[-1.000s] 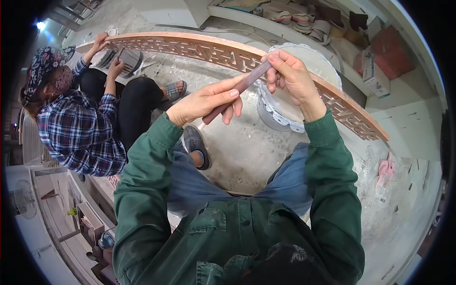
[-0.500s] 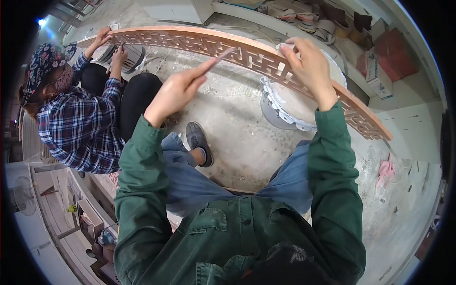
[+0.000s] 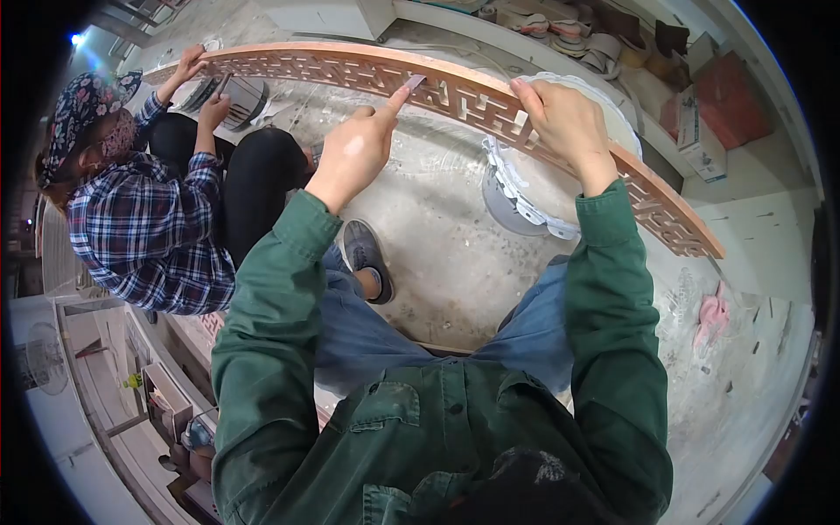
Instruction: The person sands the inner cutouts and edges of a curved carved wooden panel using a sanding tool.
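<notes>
A long wooden lattice panel (image 3: 464, 98) runs across the view, over the top of a bucket (image 3: 516, 197) with a white-crusted rim. My left hand (image 3: 359, 149) is closed on a thin flat strip (image 3: 415, 81), its index finger stretched along it; the strip's tip touches the lattice openings, and most of the strip is hidden by the hand. My right hand (image 3: 564, 122) grips the panel's upper edge above the bucket, thumb on the near side.
At the left a co-worker in a plaid shirt (image 3: 144, 232) sits with both hands at the panel's far end, near another bucket (image 3: 249, 101). A pink cloth (image 3: 712, 313) lies on the floor at the right. Shoes (image 3: 569, 44) fill a shelf behind.
My left hand has brought the strip, earlier held between both hands, up to the panel. My right hand has let go of the strip and taken hold of the panel's edge.
</notes>
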### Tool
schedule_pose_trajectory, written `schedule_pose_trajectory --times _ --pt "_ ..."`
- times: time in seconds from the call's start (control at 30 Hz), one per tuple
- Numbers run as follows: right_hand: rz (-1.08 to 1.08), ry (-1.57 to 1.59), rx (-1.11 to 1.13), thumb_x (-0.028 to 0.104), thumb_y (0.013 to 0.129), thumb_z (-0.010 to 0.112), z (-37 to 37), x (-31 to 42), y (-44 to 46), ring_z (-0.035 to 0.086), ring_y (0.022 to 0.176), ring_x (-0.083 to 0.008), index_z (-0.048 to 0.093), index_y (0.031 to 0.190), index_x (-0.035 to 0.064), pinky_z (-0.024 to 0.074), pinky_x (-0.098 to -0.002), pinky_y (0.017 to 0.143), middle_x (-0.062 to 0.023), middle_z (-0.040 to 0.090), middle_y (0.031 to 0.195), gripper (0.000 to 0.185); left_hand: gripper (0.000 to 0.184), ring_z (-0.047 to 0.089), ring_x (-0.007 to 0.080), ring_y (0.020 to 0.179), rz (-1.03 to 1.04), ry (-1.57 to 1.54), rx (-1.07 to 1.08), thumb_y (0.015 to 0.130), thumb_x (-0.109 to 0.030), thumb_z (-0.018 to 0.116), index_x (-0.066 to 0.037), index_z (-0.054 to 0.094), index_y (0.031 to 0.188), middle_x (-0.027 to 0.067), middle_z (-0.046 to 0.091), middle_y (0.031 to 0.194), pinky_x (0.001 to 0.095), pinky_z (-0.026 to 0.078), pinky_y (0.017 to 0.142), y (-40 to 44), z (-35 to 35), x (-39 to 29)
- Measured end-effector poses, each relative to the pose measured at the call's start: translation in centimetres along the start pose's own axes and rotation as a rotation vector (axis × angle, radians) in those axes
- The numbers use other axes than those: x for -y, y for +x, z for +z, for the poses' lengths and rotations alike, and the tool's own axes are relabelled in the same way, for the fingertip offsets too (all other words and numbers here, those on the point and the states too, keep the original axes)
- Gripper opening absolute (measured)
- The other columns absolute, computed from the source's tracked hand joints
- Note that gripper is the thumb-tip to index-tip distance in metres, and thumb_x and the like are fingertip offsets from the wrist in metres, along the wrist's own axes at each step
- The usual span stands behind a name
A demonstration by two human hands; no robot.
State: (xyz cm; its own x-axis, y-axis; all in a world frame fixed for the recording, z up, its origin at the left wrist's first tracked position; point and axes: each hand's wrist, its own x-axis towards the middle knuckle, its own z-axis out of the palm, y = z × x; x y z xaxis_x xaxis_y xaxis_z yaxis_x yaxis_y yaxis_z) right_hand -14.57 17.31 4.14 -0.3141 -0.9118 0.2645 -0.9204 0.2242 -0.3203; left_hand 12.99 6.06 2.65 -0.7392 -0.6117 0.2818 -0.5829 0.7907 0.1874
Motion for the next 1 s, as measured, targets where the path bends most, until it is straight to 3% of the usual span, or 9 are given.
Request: schedule_pose_trajectory --times 0.13,0.23,0.43,0.6,0.73,0.83,0.87,1.0 --pt "-0.001 -0.004 0.004 0.057 0.098 0.040 0.0 0.1 0.0 0.065 0.077 -0.0367 0.070 0.081 0.0084 0.0487 -0.0457 0.069 -0.0145 0.067 0.074 0.060 0.053 0.063 0.0372 0.068 -0.031 0.153 -0.031 0.096 -0.014 0.053 -0.025 0.043 0.147 0.0172 0.060 0.080 0.0467 0.050 0.059 1.4 1.1 0.3" --pt "0.064 0.000 0.075 0.057 0.098 0.039 -0.8 0.2 0.6 0.067 0.080 -0.0360 0.071 0.081 0.0090 0.0515 -0.0463 0.071 -0.0141 0.070 0.078 0.060 0.060 0.065 0.0376 0.068 -0.008 0.161 -0.120 0.089 -0.007 0.051 -0.023 0.044 0.146 0.0175 0.060 0.081 0.0478 0.052 0.061 2.4 2.2 0.0" --pt "0.060 -0.043 0.041 0.059 0.098 0.037 -0.5 0.8 0.3 0.067 0.080 -0.0350 0.072 0.080 0.0090 0.0519 -0.0449 0.073 -0.0121 0.070 0.076 0.064 0.060 0.065 0.0384 0.069 -0.029 0.159 0.007 0.088 -0.007 0.050 -0.020 0.044 0.146 0.0187 0.061 0.082 0.0483 0.053 0.061 1.3 1.1 -1.0" --pt "0.043 -0.002 0.087 0.059 0.098 0.035 -0.8 0.3 0.9 0.067 0.077 -0.0356 0.072 0.074 0.0077 0.0526 -0.0450 0.072 -0.0132 0.069 0.071 0.068 0.055 0.065 0.0391 0.069 -0.009 0.153 -0.144 0.089 -0.011 0.053 -0.019 0.047 0.144 0.0200 0.062 0.084 0.0505 0.052 0.061 3.1 3.0 0.8" --pt "0.023 -0.017 0.040 0.059 0.098 0.036 -0.2 0.2 0.8 0.068 0.075 -0.0347 0.071 0.070 0.0075 0.0526 -0.0452 0.070 -0.0126 0.068 0.069 0.068 0.053 0.064 0.0398 0.070 -0.044 0.186 -0.030 0.092 -0.014 0.052 -0.018 0.046 0.144 0.0197 0.063 0.084 0.0503 0.051 0.063 0.8 1.4 -2.7" --pt "0.016 0.024 0.041 0.059 0.098 0.036 -0.3 0.1 0.7 0.067 0.074 -0.0355 0.071 0.071 0.0066 0.0525 -0.0454 0.070 -0.0136 0.068 0.069 0.068 0.051 0.063 0.0404 0.074 -0.090 0.132 -0.026 0.096 -0.015 0.052 -0.025 0.045 0.145 0.0219 0.063 0.086 0.0489 0.051 0.065 1.6 1.3 -1.0" --pt "0.021 0.043 0.065 0.058 0.098 0.037 -0.4 -0.1 0.6 0.067 0.075 -0.0361 0.071 0.072 0.0063 0.0525 -0.0456 0.070 -0.0143 0.068 0.070 0.068 0.050 0.063 0.0405 0.074 -0.075 0.129 -0.102 0.096 -0.016 0.053 -0.024 0.045 0.145 0.0212 0.063 0.085 0.0488 0.050 0.065 2.1 2.2 0.3" --pt "0.040 0.081 0.133 0.059 0.098 0.037 -0.8 0.1 0.6 0.067 0.077 -0.0372 0.072 0.073 0.0054 0.0526 -0.0462 0.071 -0.0167 0.069 0.074 0.068 0.052 0.064 0.0404 0.069 -0.051 0.167 -0.070 0.092 -0.013 0.051 -0.022 0.047 0.143 0.0218 0.063 0.084 0.0506 0.051 0.061 1.4 1.9 -1.6"
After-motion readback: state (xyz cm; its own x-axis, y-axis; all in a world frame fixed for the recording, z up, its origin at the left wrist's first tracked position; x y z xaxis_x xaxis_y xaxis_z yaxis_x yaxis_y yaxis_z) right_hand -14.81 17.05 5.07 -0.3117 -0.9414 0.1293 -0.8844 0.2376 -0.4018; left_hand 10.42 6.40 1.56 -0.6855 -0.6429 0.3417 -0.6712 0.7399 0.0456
